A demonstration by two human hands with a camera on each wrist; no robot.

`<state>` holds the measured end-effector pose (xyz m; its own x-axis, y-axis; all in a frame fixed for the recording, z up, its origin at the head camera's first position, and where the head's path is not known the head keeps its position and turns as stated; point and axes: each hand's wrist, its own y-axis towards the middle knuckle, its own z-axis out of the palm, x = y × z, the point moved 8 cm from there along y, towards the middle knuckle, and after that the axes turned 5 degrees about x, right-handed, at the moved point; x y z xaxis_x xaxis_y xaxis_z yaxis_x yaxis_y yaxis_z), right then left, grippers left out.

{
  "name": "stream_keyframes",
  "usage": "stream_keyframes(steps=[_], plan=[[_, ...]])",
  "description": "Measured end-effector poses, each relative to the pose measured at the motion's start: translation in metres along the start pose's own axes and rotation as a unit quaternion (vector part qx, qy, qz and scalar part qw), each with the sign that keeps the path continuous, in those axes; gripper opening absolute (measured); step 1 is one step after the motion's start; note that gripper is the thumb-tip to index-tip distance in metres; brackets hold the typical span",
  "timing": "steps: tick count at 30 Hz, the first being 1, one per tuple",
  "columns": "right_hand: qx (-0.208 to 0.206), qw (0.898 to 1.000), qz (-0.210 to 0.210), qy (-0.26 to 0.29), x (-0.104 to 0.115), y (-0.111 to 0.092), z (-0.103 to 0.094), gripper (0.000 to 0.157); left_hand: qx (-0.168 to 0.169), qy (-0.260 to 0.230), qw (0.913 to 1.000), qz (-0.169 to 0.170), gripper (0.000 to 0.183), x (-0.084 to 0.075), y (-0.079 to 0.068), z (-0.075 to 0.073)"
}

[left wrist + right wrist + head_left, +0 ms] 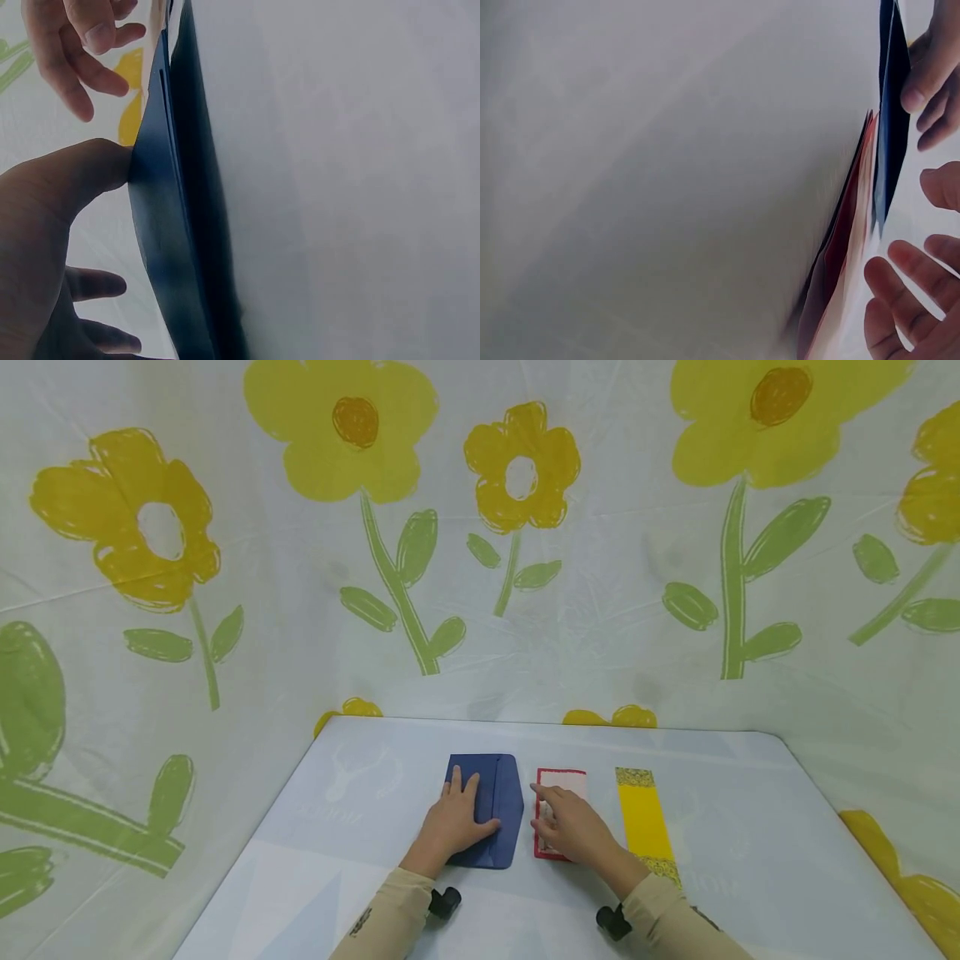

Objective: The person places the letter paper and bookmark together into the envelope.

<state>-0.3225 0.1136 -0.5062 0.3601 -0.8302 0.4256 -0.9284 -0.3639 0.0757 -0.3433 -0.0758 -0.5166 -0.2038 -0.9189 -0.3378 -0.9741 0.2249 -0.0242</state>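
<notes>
On the table lies a dark blue envelope [507, 802], its pointed flap facing right. My left hand [452, 822] rests on it, fingers spread and the thumb reaching toward the flap. In the left wrist view that thumb [94, 165] touches the envelope's surface [161, 202]. Just right of the envelope is a white paper piece with a red border [562, 778]. Its layered edges [849, 225] show in the right wrist view. Over this piece hovers my right hand [577, 827], fingers loosely extended and holding nothing. It covers much of the paper's middle.
A yellow strip with patterned gold ends [645, 818] lies right of the red-bordered paper. The pale table [750, 860] has its far edge against a white curtain [600, 635] printed with yellow flowers. Small black wrist cameras [446, 903] sit below both hands.
</notes>
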Motion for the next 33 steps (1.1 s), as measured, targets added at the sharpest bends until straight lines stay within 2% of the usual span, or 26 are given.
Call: stream_keyframes(steps=[33], plan=[[0.019,0.999,-0.005,-0.033,0.012,0.014,0.011,0.061,0.005,-0.038,0.9992,0.008,0.088,0.004,-0.001,-0.003]])
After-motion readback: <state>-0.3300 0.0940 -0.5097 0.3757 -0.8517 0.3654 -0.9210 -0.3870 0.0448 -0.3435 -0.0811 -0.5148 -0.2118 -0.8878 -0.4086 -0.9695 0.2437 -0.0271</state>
